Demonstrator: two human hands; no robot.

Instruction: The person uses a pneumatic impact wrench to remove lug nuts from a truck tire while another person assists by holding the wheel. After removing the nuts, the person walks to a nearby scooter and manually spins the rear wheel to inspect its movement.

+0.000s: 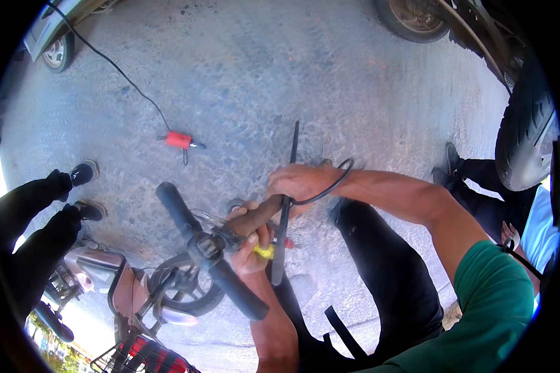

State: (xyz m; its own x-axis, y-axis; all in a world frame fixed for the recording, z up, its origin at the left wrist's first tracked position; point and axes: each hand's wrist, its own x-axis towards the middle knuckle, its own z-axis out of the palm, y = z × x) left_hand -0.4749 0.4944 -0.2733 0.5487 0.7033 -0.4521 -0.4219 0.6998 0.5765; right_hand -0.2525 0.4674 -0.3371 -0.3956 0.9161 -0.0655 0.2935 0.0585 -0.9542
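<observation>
A black crossbar with thick rounded ends [230, 283] is fixed to a rusty brown shaft [261, 214] in the lower middle. My left hand [249, 248] is closed round the shaft just beside the crossbar, with yellow and red tool handles [264, 250] under it. My right hand [292, 182] is closed at the shaft's far end, where a long narrow black strip [279, 268] crosses it upright and a black cable loop [330, 186] hangs. Exactly what lies inside my right fingers is partly hidden.
A red tool [178, 139] with a black cord lies on the concrete ground [218, 74]. A pink scooter [121, 286] stands at lower left. Wheels [417, 18] are at the top and a large tire [518, 133] at the right. Legs of people [37, 233] [479, 199] stand either side.
</observation>
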